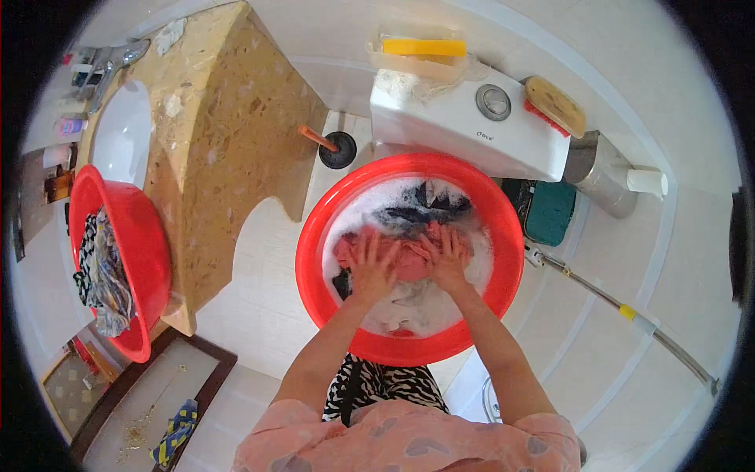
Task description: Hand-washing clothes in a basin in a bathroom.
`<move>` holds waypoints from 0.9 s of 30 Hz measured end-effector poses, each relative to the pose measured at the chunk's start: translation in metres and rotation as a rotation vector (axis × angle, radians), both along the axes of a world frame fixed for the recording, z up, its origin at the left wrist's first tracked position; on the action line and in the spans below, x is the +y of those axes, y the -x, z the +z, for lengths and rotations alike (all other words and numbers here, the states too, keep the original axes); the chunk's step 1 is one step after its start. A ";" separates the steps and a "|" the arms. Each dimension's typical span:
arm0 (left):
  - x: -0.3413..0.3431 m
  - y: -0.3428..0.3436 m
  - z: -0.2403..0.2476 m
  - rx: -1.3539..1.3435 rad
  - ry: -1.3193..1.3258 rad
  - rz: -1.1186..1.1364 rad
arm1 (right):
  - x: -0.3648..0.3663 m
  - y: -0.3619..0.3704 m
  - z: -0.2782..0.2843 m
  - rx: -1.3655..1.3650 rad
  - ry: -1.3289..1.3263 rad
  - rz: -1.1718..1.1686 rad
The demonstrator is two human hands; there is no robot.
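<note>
A large red basin [313, 315] in front of me holds sudsy water and wet laundry. My left hand [373, 266] rests with fingers spread on a pink cloth [412, 259] in the middle of the suds. On the cloth's right side lies my right hand [447, 256], its fingers stretched out and apart. Both palms face down, so what lies beneath them is hidden. Dark clothes [421, 211] show through the foam behind the pink cloth, and a pale, soaked piece [409, 297] lies nearer to me.
A second red basin [149, 236] with clothes sits on the stone counter [236, 118] at left, beside a sink. Behind my basin are a plunger [338, 149], a white cistern [448, 126] and a scrubbing brush [557, 106]. A metal pole [602, 289] slants along the right.
</note>
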State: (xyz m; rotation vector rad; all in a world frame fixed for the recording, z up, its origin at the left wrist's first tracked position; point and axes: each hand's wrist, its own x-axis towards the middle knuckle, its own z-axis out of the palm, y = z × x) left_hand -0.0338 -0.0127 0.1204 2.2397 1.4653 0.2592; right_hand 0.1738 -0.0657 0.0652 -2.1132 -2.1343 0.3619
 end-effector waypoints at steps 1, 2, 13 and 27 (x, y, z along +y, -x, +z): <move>-0.010 -0.002 -0.025 0.059 0.023 -0.015 | -0.002 0.010 -0.017 -0.008 0.080 -0.006; -0.014 -0.003 -0.048 0.112 0.046 -0.033 | -0.003 0.016 -0.034 -0.022 0.160 -0.016; 0.006 -0.026 -0.120 0.077 0.403 0.042 | 0.010 -0.004 -0.085 0.136 0.220 -0.137; 0.003 0.030 0.061 -1.101 1.586 1.309 | -0.044 0.092 0.220 1.014 -0.021 -0.481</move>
